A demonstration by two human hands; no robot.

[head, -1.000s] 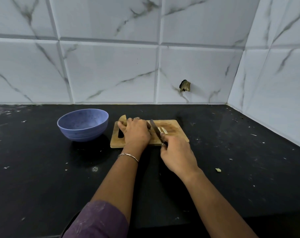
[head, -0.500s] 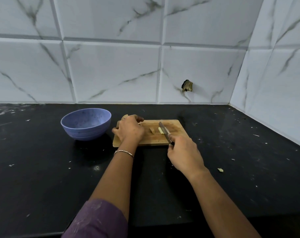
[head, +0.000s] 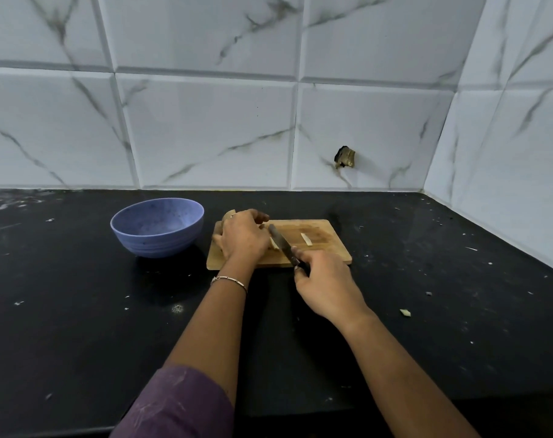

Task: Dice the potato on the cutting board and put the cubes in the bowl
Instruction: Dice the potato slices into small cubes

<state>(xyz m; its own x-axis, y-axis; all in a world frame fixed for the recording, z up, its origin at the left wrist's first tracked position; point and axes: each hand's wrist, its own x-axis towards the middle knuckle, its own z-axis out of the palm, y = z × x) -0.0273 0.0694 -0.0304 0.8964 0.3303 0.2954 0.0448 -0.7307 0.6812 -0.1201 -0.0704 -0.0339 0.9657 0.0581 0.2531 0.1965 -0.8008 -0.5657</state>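
A wooden cutting board [head: 319, 230] lies on the black counter. My left hand [head: 243, 237] curls over a potato [head: 229, 214] at the board's left end, and most of the potato is hidden under it. My right hand [head: 327, 284] grips the handle of a knife [head: 281, 243]. Its blade lies against a pale potato piece [head: 273, 243] beside my left fingers. One cut strip [head: 306, 239] rests alone on the board's right half. A blue bowl [head: 157, 227] stands left of the board, and nothing shows inside it.
The black counter [head: 79, 311] is speckled with crumbs, and a small potato scrap [head: 405, 312] lies to the right of my right forearm. White marble tiles [head: 205, 131] form the back wall and the right wall, meeting in a corner at the right.
The knife moved left, from beside the loose strips to the piece under my left fingers. My left hand shifted slightly along the potato. The camera drifted a little.
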